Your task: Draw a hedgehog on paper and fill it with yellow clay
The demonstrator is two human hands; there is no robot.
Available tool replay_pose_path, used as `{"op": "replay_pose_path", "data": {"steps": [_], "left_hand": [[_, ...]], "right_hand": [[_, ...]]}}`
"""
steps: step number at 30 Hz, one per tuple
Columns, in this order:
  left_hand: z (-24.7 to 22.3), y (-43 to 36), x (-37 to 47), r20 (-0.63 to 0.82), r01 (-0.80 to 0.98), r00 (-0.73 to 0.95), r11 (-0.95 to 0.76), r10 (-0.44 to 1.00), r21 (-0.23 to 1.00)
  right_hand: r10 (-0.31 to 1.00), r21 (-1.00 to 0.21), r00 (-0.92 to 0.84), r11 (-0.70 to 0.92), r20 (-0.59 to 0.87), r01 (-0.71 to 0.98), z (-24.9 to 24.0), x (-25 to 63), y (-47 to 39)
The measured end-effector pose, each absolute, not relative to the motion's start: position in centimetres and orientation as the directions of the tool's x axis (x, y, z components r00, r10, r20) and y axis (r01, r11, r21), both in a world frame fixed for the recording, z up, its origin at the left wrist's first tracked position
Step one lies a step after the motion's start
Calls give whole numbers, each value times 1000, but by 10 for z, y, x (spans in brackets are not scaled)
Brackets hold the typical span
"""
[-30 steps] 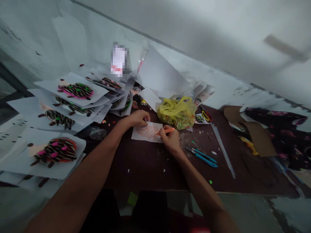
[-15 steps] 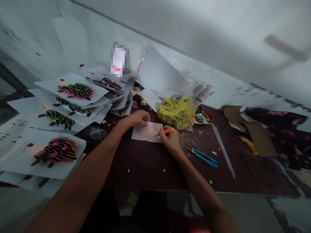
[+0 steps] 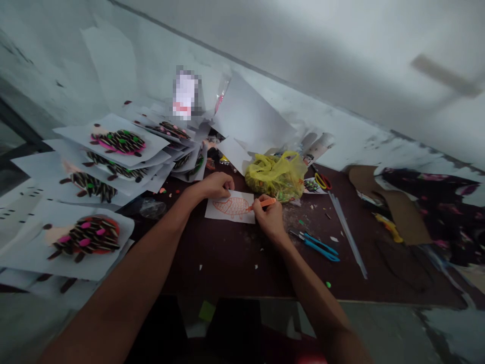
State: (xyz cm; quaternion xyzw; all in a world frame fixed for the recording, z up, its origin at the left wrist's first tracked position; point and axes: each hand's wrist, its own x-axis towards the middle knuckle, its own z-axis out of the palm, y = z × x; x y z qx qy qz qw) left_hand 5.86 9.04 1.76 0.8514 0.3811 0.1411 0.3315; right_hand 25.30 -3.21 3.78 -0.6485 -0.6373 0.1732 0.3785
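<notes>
A small white paper (image 3: 212, 211) lies on the dark table, bearing an orange drawing of a rounded animal with short legs. My right hand (image 3: 270, 217) is closed around an orange marker (image 3: 269, 201), its tip at the right end of the drawing. At the paper's upper left edge rests my left hand (image 3: 219, 185), fingers curled in; whether they pinch anything is hidden. Just behind my right hand sits a yellow plastic bag (image 3: 276, 174) with small scraps inside.
Stacked sheets with hedgehog figures (image 3: 87, 235) fill the left side. Blue-handled scissors (image 3: 318, 246), clear sticks (image 3: 348, 235) and red-yellow scissors (image 3: 323, 181) lie to the right. A yellow cutter (image 3: 389, 227) is near brown cardboard (image 3: 405, 212). Large white sheets lean behind.
My right hand and the orange marker have shifted slightly right, uncovering more of the drawing's right end. My left hand and the paper look unmoved.
</notes>
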Motion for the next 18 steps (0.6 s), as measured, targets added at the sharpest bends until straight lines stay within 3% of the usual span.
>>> {"op": "replay_pose_path", "data": {"steps": [18], "left_hand": [[19, 89, 59, -16, 574, 664, -496, 747, 652]], "right_hand": [[966, -643, 90, 92, 244, 760, 35, 253, -32]]}}
